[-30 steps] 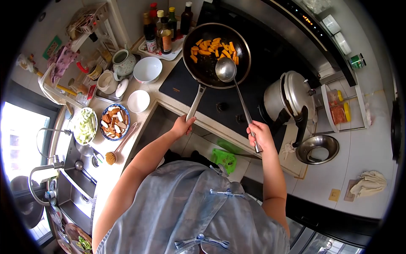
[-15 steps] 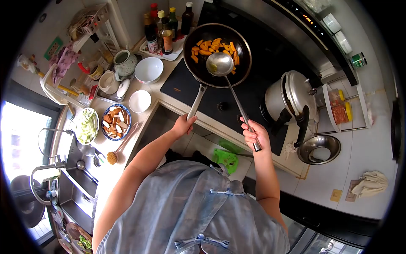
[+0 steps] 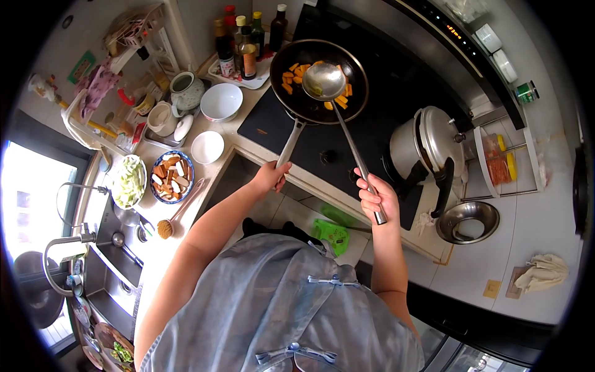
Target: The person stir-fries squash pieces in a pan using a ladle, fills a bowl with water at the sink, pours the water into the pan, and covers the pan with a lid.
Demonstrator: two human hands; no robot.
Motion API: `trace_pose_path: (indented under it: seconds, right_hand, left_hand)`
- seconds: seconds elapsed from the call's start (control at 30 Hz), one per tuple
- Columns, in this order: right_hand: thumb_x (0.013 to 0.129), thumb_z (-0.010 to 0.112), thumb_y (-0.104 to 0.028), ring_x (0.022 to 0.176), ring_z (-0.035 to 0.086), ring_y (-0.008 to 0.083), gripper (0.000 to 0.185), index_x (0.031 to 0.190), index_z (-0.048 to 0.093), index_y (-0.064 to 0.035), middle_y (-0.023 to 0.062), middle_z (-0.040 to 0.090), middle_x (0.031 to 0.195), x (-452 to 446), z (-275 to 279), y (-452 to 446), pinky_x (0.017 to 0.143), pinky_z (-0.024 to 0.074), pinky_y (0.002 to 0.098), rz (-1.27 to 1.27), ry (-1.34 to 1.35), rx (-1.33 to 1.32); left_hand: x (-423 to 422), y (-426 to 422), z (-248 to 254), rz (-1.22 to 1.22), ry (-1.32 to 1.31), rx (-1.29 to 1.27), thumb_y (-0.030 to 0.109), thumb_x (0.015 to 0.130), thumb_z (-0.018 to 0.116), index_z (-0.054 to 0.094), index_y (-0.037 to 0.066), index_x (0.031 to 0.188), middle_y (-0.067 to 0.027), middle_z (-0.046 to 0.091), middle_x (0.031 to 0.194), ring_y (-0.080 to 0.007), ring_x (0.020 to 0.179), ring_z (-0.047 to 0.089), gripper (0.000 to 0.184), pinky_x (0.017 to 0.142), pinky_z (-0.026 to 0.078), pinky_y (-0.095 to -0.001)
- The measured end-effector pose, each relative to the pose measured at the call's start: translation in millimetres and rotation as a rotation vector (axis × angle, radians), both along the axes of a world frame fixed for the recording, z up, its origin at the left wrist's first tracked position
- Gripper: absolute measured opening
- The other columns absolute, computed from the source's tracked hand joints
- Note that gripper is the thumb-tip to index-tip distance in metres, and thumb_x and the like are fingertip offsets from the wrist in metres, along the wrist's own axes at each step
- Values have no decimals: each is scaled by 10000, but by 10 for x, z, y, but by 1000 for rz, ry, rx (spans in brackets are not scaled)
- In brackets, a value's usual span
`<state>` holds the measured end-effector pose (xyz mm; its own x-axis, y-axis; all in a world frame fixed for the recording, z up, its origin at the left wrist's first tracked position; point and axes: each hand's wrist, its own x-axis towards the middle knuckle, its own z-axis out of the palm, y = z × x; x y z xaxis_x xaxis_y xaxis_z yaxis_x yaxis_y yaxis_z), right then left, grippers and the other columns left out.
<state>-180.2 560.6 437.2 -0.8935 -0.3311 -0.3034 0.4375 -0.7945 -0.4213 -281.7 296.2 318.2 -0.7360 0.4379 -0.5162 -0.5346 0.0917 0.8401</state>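
My left hand [image 3: 271, 177] is wrapped round the handle of a dark frying pan [image 3: 285, 105], which sits over the black cooktop [image 3: 263, 127]. Orange vegetable strips [image 3: 343, 100] lie in the pan, partly hidden under a ladle's bowl. My right hand [image 3: 379, 194] grips the long metal handle of that ladle [image 3: 324, 81]. A little yellowish liquid or residue shows in the ladle's bowl.
Left of the cooktop stand sauce bottles [image 3: 248, 56], white bowls [image 3: 221, 102], a plate of pale green slices [image 3: 129, 181] and a blue-rimmed plate of brown and white pieces [image 3: 171, 177]. A pressure cooker [image 3: 427, 139] is at the right, near a steel bowl [image 3: 467, 222].
The ladle's bowl has moved slightly up in the view, over more of the orange strips. The pan's handle end and my left hand have shifted a little; both grips stay closed.
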Motion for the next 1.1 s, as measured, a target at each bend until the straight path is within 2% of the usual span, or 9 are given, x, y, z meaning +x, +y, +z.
trace_pose_path:
  seconds: [0.37,0.6,0.63,0.73,0.77,0.8,0.87,1.0,1.1]
  right_hand:
    - [946,332,-119,448,373,43,331,1197,399,87,77,432,810,-152,175,-387,312,358,170,8,-31,142]
    - [939,352,-117,427,343,26,324,1193,416,72,72,442,792,-301,426,-876,305,329,159,272,13,337]
    - [922,392,-118,431,345,30,247,1103,498,11,54,480,781,-313,448,-966,331,241,169,331,17,377]
    - [915,394,-117,431,345,26,213,1058,496,2,40,488,765,-375,453,-1275,332,231,171,481,-14,422]
    - [915,393,-109,425,349,26,271,1140,458,28,49,472,753,-399,407,-1380,311,299,157,507,0,444]
    - [917,391,-112,424,358,31,237,1100,473,13,47,475,750,-428,319,-1457,310,305,164,552,22,454]
    - [918,390,-113,421,369,38,210,1070,483,-1,49,478,750,-441,309,-1692,308,313,172,612,15,546]
    - [903,427,-135,455,424,76,147,821,457,-17,38,460,718,-503,155,-2056,332,332,220,812,139,714]
    - [901,434,-157,405,417,97,192,781,429,-9,42,430,697,-473,21,-2276,313,387,269,913,376,896]
  left_hand:
    - [-57,-13,185,4,-100,59,369,841,561,495,30,852,-15,440,579,-106,451,422,346,430,379,-261]
    - [-8,-72,188,140,-274,252,287,827,606,533,45,926,-13,477,656,-92,517,423,271,478,379,-237]
    - [27,-85,173,140,-280,292,283,831,600,537,48,923,-13,476,656,-94,526,425,260,481,378,-241]
    - [57,-97,60,144,-265,385,257,849,575,530,40,877,-25,483,678,-113,558,445,224,493,391,-246]
    - [69,-90,10,177,-253,433,252,850,574,537,35,878,-20,471,662,-103,548,420,222,508,391,-264]
    - [-30,-38,-398,114,-228,532,260,841,585,533,-3,1007,-79,545,798,-162,691,525,315,620,448,-315]
    - [38,-87,-162,212,-240,467,277,821,611,470,-41,1152,-145,554,1024,-244,943,549,480,785,452,-347]
    - [85,-45,-28,230,-207,335,270,831,603,504,-17,1047,-101,546,905,-188,796,514,372,677,431,-300]
    - [86,-76,54,163,-204,329,264,838,596,529,1,968,-68,541,816,-146,685,488,302,596,416,-264]
